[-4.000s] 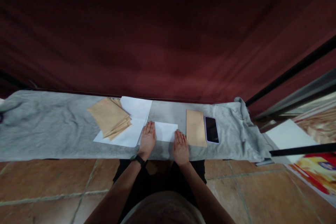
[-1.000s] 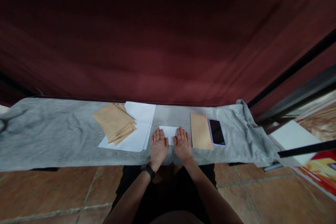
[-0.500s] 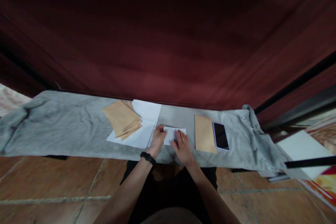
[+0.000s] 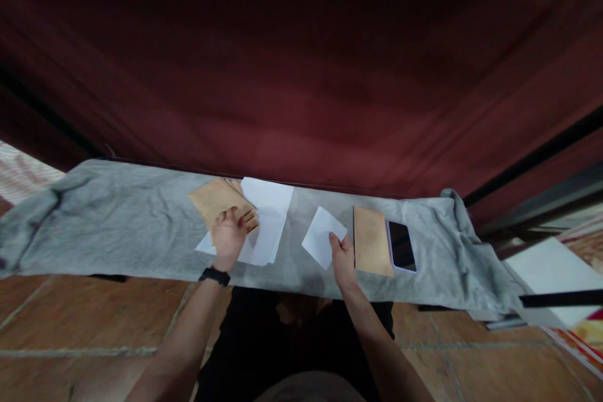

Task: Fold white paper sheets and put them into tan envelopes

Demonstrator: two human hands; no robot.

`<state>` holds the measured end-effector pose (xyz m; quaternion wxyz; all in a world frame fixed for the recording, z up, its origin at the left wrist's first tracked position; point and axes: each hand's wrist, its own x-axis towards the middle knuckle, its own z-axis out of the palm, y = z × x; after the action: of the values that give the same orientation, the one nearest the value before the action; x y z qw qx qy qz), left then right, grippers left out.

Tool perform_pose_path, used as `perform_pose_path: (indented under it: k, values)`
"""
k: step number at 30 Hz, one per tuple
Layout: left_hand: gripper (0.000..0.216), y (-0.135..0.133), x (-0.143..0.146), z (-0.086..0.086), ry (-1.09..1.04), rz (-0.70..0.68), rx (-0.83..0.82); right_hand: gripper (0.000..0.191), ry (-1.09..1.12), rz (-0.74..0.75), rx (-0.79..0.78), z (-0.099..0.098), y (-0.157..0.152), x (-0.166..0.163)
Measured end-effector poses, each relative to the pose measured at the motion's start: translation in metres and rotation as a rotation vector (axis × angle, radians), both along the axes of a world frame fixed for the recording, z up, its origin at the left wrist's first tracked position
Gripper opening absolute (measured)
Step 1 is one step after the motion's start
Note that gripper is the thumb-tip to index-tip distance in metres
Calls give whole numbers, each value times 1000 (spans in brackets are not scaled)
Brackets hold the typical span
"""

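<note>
Our right hand (image 4: 343, 257) pinches the folded white paper (image 4: 323, 235) at the corner nearest to us. The thumb lies on top and the other fingers (image 4: 340, 250) are closed under it, so the rest of the paper stands out beyond the fingertips, away from us and a little to the left. We judge that this corner grip is why the paper sits turned like a diamond and seems lifted a little off the grey cloth (image 4: 117, 226); whether its far corner touches the cloth, we cannot tell.

Our left hand (image 4: 228, 235) lies palm down on the stack of brown envelopes (image 4: 214, 200), with the fingers almost straight and close together. The fingertips reach the right edge of the stack. We cannot tell if they have hold of an envelope or only press on it. The stack is fanned, probably so that single edges are easy to catch. It rests on white sheets (image 4: 273, 213), which show beyond the fingertips and to their right.

The folded paper is plain white, with no print that we can see, a clean rectangle with sharp edges, smaller than the envelopes. Just right of the right fingers lies a single brown envelope (image 4: 372, 240), flat on the cloth, and directly beside it a phone (image 4: 402, 245) with a dark screen.
</note>
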<state>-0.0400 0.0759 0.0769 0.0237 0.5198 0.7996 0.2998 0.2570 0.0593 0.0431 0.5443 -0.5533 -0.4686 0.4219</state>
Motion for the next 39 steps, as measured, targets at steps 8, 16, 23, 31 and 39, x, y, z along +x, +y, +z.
perform_pose_path:
  k: [8,16,23,31,39]
  values:
    - [32,-12,-18,-5,274,-145,-238,50,287,-148,-204,-36,3,12]
    - [29,-37,41,24,485,-239,-250,67,-210,-173,-32,-21,-11,29]
    - [27,-77,121,18,460,-433,-220,51,66,285,-227,0,-30,-21]
    - [30,-99,133,-1,204,-598,-31,22,296,488,-296,11,-31,-40]
    - [124,-67,69,10,409,-916,-106,42,186,760,-311,33,-35,3]
